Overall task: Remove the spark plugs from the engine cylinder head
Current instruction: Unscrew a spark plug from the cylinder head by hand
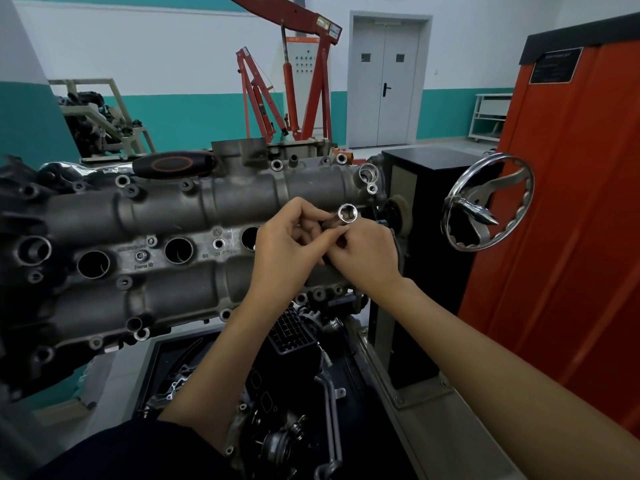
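The grey cylinder head lies across the stand with a row of dark spark plug wells facing me. Over its right end, both hands hold a chrome socket, its open end pointing up towards me. My left hand pinches the socket's lower part with curled fingers. My right hand grips it from the right side. A ratchet with a black and orange handle lies on top of the head at the back. No spark plug shows.
A chrome handwheel on the black stand column sits just right of my hands. An orange cabinet fills the right side. Loose engine parts lie in the tray below. A red engine crane stands behind.
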